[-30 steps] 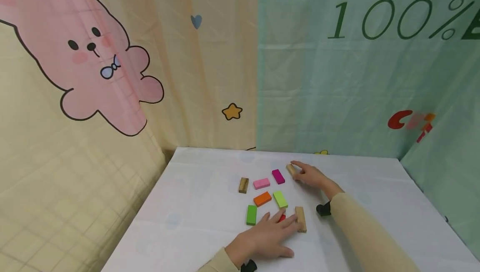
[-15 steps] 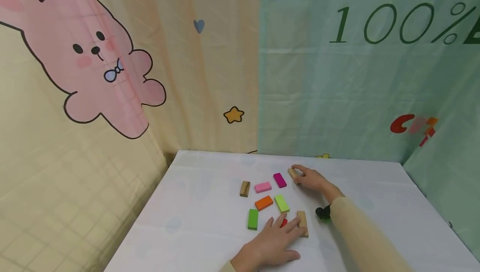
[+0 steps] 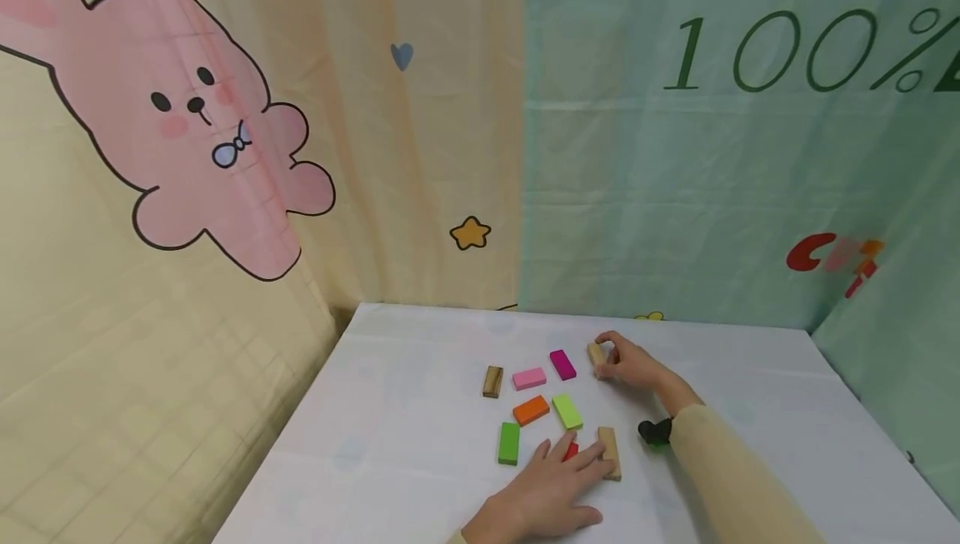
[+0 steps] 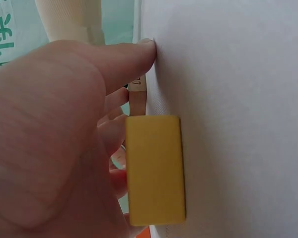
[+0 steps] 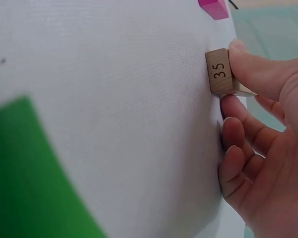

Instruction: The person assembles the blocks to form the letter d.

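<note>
Right hand: thumb and forefinger pinch a block out there; the right hand (image 3: 637,365) has its other fingers curled loosely beside it.
Pinched block: the pale wooden block (image 5: 219,72) marked 35 sits close to the middle of the counter's (image 3: 352,486) far edge.
Left hand: fingers spread, palm down, gripping nothing that I can see; the left hand (image 3: 551,490) lies toward the near edge, fingertips on the long wooden block (image 3: 610,454).
Beneath its fingers: a red block (image 3: 572,451), mostly covered.
Below its palm: a yellow block (image 4: 156,171), seen from the left wrist; I can't tell whether the palm touches it.
Toward the left edge: a green block (image 3: 508,444), and farther back a dark-grained brown block (image 3: 492,381).
Between those and the right hand: an orange block (image 3: 531,410), a lime block (image 3: 567,411), a pink block (image 3: 529,378) and a magenta block (image 3: 562,365), all apart.
Past the far edge: a yellow curtain (image 3: 435,152) meets a green curtain (image 3: 637,211) lettered "100%".
</note>
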Motion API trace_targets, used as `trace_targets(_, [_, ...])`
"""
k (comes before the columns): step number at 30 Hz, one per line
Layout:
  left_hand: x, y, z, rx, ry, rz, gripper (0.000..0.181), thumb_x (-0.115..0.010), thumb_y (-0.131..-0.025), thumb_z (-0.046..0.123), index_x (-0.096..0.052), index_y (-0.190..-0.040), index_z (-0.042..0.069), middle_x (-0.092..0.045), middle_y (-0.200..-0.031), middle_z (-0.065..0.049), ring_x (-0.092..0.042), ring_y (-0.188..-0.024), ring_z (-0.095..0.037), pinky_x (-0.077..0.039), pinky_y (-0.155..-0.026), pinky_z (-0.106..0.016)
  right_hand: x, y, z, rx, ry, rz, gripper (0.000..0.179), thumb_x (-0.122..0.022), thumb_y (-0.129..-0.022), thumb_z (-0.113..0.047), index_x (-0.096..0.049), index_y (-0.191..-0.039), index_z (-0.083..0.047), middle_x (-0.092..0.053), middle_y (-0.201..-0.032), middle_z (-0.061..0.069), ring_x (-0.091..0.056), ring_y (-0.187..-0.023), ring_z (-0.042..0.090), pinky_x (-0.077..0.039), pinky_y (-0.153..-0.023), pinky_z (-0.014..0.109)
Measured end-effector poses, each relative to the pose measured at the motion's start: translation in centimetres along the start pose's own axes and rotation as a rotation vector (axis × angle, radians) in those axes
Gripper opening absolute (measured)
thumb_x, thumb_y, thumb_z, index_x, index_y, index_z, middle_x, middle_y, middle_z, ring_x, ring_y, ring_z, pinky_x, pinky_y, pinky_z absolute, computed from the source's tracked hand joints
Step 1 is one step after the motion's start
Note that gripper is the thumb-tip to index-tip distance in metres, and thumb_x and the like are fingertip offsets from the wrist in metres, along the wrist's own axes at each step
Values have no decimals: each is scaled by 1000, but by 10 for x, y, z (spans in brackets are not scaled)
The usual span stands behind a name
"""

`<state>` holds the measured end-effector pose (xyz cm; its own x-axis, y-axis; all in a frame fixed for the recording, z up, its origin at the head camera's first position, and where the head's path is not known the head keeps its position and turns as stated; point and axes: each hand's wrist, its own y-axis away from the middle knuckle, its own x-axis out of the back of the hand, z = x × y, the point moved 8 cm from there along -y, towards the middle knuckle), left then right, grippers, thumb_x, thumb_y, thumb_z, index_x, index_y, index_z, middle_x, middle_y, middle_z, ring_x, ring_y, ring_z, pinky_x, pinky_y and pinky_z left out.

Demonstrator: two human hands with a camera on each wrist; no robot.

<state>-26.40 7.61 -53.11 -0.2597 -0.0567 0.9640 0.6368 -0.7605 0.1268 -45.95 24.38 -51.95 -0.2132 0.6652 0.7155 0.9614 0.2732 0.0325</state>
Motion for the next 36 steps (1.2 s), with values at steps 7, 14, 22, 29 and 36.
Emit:
trace_targets(7, [-3,1,-1,-11,18,-2,65,-58,-97,57,-31,-155,46,-21,-162,22,-17,-152,-23,-34,-111,-57,0,7,-4,37,0,52,60,-79,-89,-19,-40,-133,-7,-56,-91,9,-53,-78,22,-46,-69,35])
trace_targets(14, [-5,1,-2,-15,36,-14,65,-57,-97,58,-30,-155,46,-22,-162,22,-17,-152,-22,-33,-111,-57,2,9,-3,1,-44,79,60,-81,-87,-15,-40,-130,-11,-61,-90,8,-56,-78,21,-48,-68,34])
trace_targets(22, [-5,-2,-3,-21,25,-7,66,-56,-97,59,-28,-155,46,-21,-162,23,-17,-152,-22,-33,-112,-56,9,13,-8,-4,-25,115,53,-78,-89,-12,-41,-127,-13,-64,-88,7,-59,-77,20,-52,-68,34])
trace_targets(29, [-7,-2,-4,-4,34,-12,66,-57,-96,59,-29,-155,47,-21,-162,23,-18,-151,-22,-33,-112,-57,10,18,-14,31,-13,129,49,-75,-91,-8,-46,-130,-15,-62,-89,7,-60,-76,20,-55,-68,35])
trace_targets(36, [-10,-6,-6,-2,21,-18,67,-56,-96,60,-28,-155,48,-21,-161,24,-19,-151,-22,-32,-112,-56,10,26,-18,39,-16,158,50,-74,-92,-9,-49,-135,-16,-63,-91,6,-61,-77,18,-55,-67,32])
